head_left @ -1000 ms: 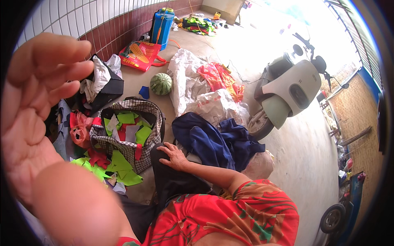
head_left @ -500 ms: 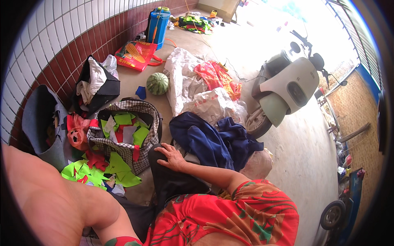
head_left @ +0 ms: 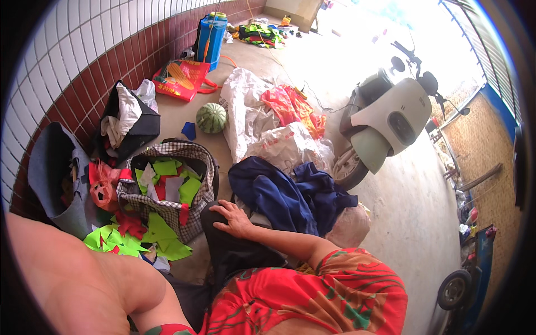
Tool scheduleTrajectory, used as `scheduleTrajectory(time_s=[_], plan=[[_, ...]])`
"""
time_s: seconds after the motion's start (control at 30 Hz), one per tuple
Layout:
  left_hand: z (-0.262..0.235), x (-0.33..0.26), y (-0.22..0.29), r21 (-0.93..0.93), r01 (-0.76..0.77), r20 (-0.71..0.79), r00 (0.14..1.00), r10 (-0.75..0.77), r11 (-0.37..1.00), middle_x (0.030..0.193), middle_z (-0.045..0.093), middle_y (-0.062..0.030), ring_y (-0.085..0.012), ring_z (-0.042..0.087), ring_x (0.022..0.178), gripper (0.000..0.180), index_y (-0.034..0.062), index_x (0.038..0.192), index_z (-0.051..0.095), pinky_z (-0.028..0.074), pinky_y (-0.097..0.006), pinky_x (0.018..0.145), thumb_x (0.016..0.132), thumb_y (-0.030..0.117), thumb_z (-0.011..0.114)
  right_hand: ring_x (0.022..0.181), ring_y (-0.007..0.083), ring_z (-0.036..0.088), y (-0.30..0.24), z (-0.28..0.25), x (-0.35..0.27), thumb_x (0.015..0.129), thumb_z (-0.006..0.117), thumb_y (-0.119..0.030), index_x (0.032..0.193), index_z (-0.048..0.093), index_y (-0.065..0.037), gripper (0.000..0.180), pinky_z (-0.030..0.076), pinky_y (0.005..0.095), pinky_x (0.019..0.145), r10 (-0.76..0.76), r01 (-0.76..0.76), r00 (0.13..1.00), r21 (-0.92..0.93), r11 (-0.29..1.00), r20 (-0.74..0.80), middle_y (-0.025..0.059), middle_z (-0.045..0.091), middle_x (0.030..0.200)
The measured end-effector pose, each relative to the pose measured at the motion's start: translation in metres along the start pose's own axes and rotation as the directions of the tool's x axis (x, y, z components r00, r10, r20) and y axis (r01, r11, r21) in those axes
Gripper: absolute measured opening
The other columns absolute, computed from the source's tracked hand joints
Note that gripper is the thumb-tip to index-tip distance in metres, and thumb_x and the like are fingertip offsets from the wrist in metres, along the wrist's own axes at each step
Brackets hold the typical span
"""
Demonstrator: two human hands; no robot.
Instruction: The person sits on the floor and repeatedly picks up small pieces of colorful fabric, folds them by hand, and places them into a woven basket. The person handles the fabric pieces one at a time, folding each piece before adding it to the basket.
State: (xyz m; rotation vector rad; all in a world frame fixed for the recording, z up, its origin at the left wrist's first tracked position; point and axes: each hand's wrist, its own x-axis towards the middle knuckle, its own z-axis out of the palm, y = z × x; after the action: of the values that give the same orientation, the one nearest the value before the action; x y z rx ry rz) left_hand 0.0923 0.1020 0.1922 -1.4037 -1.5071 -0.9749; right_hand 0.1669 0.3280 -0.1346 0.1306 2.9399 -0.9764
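Observation:
My right hand (head_left: 231,219) rests on my knee in black trousers (head_left: 220,243), its fingers spread and holding nothing. My left arm bends up close to the camera at the lower left; its hand lies outside the picture. Just beyond my right hand stands a checked bag (head_left: 198,219), its mouth wide and filled with green, red and grey cloth scraps (head_left: 166,167). Beside it, bright green scraps (head_left: 114,240) and a red piece (head_left: 131,224) lie on the floor. Dark blue cloth (head_left: 271,187) is heaped to the right of my hand.
A grey felt-like container (head_left: 50,167), a pink plastic bag (head_left: 103,187) and a black bag (head_left: 146,131) stand along the tiled wall. Farther off are a watermelon (head_left: 211,118), white sacks (head_left: 243,106), a red bag (head_left: 181,80) and a blue sprayer tank (head_left: 212,42). A scooter (head_left: 393,120) is parked right.
The whole view has shifted slightly. My right hand stays on the knee, and the left arm remains raised near the camera. No object has visibly been moved.

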Motion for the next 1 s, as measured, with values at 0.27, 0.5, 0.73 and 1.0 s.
scheduleTrajectory(time_s=[0.27,0.5,0.73,1.0], plan=[[-0.002,-0.004,-0.005,-0.010,0.001,-0.003,1.000,-0.001,1.000,0.101,0.055,-0.0184,-0.0344,0.057,0.095,0.057,-0.0043,0.098,0.051,0.043,-0.042,0.083,0.077,0.048,0.055,0.127,0.0358,0.033,0.012,0.010,-0.001,0.082,0.057,-0.043,0.130,0.041,-0.028,0.053,0.036,0.0532,0.095,-0.022,0.021,0.999,-0.021,1.000,-0.035,0.0141,0.033,0.139],[-0.005,0.000,-0.008,0.020,-0.015,0.007,1.000,0.015,1.000,0.103,0.055,-0.0187,-0.0351,0.056,0.097,0.059,-0.0044,0.101,0.049,0.043,-0.043,0.085,0.079,0.051,0.052,0.128,0.0370,0.033,0.003,0.004,0.000,0.082,0.058,-0.046,0.130,0.042,-0.029,0.054,0.035,0.0518,0.097,0.000,0.000,1.000,-0.021,1.000,-0.005,0.0151,0.034,0.139],[-0.005,-0.002,-0.011,0.025,0.001,-0.014,1.000,-0.001,1.000,0.106,0.054,-0.0190,-0.0357,0.056,0.100,0.062,-0.0045,0.103,0.048,0.042,-0.045,0.087,0.080,0.053,0.049,0.126,0.0351,0.034,0.005,0.002,-0.002,0.081,0.059,-0.043,0.128,0.044,-0.026,0.052,0.038,0.0533,0.093,-0.013,0.012,0.999,-0.029,1.000,-0.051,0.0130,0.035,0.137],[-0.022,-0.008,-0.018,0.026,-0.041,-0.105,0.993,0.043,0.999,0.109,0.053,-0.0193,-0.0365,0.055,0.103,0.065,-0.0047,0.106,0.047,0.041,-0.046,0.090,0.082,0.056,0.045,0.125,0.0356,0.036,0.007,0.002,0.004,0.079,0.061,-0.041,0.128,0.045,-0.026,0.053,0.034,0.0505,0.099,-0.044,0.043,0.997,-0.015,0.999,-0.062,0.0146,0.036,0.136]])
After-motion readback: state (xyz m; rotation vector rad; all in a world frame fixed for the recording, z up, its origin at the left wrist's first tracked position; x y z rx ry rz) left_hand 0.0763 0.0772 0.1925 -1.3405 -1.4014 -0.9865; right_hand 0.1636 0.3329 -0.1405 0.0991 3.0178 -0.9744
